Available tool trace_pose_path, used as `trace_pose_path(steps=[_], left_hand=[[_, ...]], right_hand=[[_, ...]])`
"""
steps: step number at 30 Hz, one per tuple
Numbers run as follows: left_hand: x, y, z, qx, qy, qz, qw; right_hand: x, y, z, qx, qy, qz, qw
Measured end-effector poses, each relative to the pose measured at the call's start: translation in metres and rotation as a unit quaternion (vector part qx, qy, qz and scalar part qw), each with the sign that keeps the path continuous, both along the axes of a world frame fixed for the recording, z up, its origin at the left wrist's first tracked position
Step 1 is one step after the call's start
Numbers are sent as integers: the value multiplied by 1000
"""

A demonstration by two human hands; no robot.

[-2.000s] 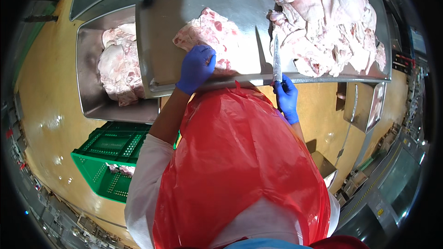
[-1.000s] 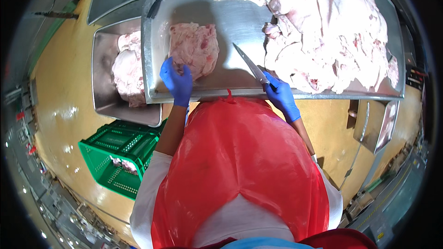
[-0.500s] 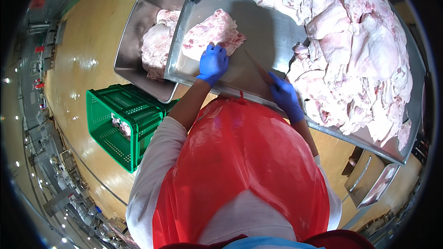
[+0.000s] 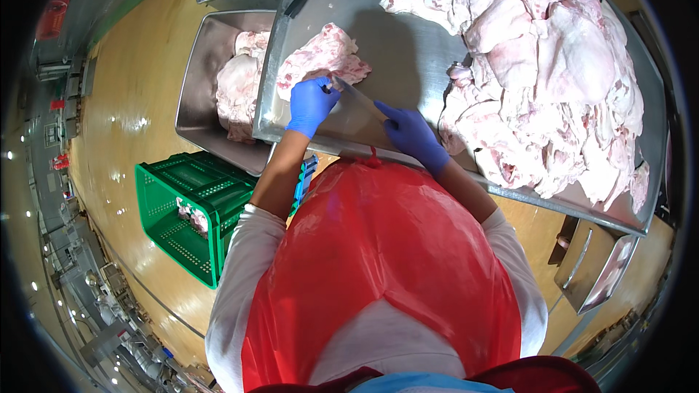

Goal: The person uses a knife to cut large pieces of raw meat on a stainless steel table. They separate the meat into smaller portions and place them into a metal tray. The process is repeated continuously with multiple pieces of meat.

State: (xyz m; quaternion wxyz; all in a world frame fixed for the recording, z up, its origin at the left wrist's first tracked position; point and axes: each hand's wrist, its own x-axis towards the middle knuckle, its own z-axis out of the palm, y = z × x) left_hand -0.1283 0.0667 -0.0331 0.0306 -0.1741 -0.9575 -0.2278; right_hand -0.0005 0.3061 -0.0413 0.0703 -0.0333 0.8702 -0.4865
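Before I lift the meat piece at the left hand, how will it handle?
The meat piece will probably sag, since its edges spread loosely. Its raw, fatty surface looks likely to slip. Broad and flat, it seems unlikely to roll.

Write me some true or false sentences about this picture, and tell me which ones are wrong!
1. The right hand holds a knife. True.
2. The left hand holds a cup. False: it's at the edge of the small meat piece.
3. The apron is yellow. False: it's red.
4. A black-handled tool lies on the metal table. True.
5. The big meat pile is left of the small piece. False: it's to the right.
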Motion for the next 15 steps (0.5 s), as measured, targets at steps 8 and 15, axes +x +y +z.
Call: trace_pose_path(steps=[8,15], left_hand=[[-21,-11,16,17,-95,-63,993],[-32,-31,50,48,-174,-69,981]], right_hand=[[-73,-35,-3,-38,-35,51,997],[-9,37,-17,-77,-3,158,984]])
